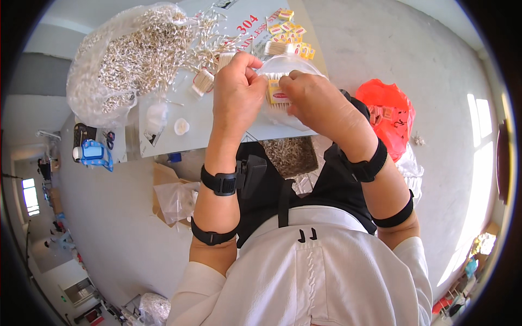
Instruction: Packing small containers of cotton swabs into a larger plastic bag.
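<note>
Both my hands are raised over the table's near right part, around a clear plastic bag. In it lies a flat row of cotton swabs with a yellow label card on top. My left hand pinches the bag's left side between thumb and fingers. My right hand has its fingers closed at the bag's right side, over the edge of the card; its fingertips are partly hidden. Bundles of swabs lie just left of my left hand. Several yellow label cards are scattered beyond the bag.
A big open bag of loose cotton swabs fills the table's left side. Near the front edge are a small white round piece and a blue-and-white packet. A red plastic bag stands right; a swab-filled box and a cardboard box sit below.
</note>
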